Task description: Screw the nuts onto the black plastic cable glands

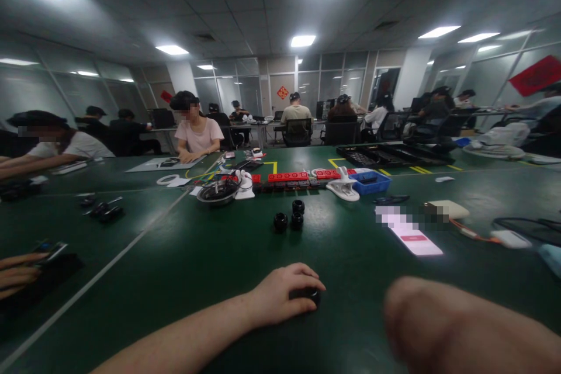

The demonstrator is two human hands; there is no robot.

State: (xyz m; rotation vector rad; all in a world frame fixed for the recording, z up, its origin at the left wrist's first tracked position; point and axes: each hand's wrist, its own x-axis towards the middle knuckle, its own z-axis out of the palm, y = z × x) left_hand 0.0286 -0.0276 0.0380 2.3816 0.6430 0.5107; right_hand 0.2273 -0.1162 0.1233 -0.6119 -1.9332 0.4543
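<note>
My left hand rests low over the green table, its fingers curled round a black rounded part that is mostly covered by the hand. Just beyond it stand three small black round parts, a left one, a right one and a rear one, with ring-like tops. At the lower right, close to the camera, a blurred part of my right arm or hand rises above the table; no fingers can be made out. A lit phone lies beyond it.
Across the table runs a red power strip, with a white clamp and a blue bin. A round dish of cables is left of it. A power bank lies right. A co-worker's hand works at left.
</note>
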